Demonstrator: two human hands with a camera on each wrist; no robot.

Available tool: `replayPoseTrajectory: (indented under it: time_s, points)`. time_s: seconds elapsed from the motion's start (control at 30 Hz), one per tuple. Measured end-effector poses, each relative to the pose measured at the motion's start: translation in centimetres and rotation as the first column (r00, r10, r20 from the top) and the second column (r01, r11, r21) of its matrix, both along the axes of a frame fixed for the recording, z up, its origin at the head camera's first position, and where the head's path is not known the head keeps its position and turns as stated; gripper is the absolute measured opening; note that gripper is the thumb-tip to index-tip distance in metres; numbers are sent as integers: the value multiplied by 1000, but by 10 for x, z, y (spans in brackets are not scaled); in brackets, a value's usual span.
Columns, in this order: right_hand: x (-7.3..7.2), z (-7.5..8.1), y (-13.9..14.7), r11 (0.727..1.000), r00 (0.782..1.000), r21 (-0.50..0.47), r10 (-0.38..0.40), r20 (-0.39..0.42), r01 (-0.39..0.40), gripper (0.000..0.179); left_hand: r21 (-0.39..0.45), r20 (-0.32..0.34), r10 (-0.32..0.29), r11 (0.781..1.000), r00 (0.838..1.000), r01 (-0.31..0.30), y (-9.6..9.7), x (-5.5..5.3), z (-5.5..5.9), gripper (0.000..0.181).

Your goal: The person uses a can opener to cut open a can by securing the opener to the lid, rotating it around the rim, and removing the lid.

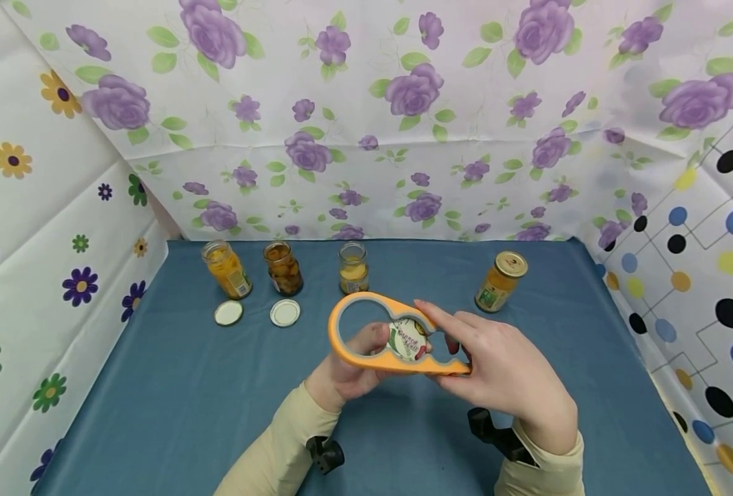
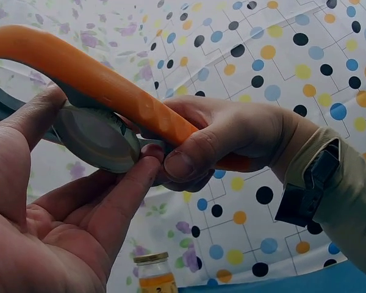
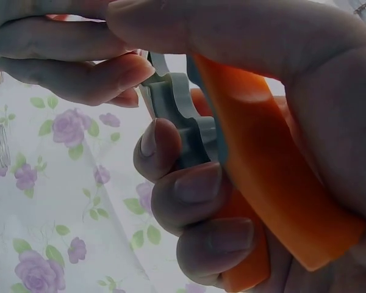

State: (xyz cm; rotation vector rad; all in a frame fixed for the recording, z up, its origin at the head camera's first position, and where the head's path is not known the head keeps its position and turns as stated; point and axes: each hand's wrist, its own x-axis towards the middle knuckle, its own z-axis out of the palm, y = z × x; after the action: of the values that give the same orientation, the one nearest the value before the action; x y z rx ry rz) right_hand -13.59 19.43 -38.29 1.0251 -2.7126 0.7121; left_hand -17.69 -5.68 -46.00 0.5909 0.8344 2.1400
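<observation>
An orange jar opener (image 1: pixel 428 366) with a grey lining is held up in the middle of the head view. My right hand (image 1: pixel 509 358) grips its two handles; the right wrist view shows fingers curled round the orange handle (image 3: pixel 256 146). A printed jar lid (image 1: pixel 406 339) sits in the opener's smaller recess. Thumb and fingertips of my left hand (image 1: pixel 348 368) pinch this lid by its rim from below. Seen from the left wrist, the lid's pale underside (image 2: pixel 97 137) faces down, and no jar is under it.
Along the back stand three lidless jars: one with yellow contents (image 1: pixel 229 272), a dark one (image 1: pixel 284 274) and a pale yellow one (image 1: pixel 353 275). Two loose lids (image 1: pixel 228 313) lie before the left pair. A capped jar (image 1: pixel 501 281) stands at the right. Patterned sheets surround the blue tabletop (image 1: pixel 174 399).
</observation>
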Motion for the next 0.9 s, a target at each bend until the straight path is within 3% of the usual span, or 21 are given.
replayPoseTrajectory:
  time_s: [0.23,0.33,0.5,0.63,0.9]
  points:
    - [0,0,0,1000,1000,10,-12,-18,12,96,-39,25,3,999,1000,-2,0,0,0,60]
    - [0,0,0,1000,1000,18,-21,-12,21,96,-94,51,30,995,998,-25,0,-1,1,67]
    - [-1,0,1,999,999,34,-40,-10,40,97,-225,40,96,971,995,-85,0,-2,3,95]
    - [-2,0,1,998,999,39,-42,-13,42,99,-281,-13,125,952,992,-123,0,-4,5,113]
    - [-2,0,3,997,998,37,-63,-29,64,99,-314,-56,183,930,982,-191,-1,-9,2,98]
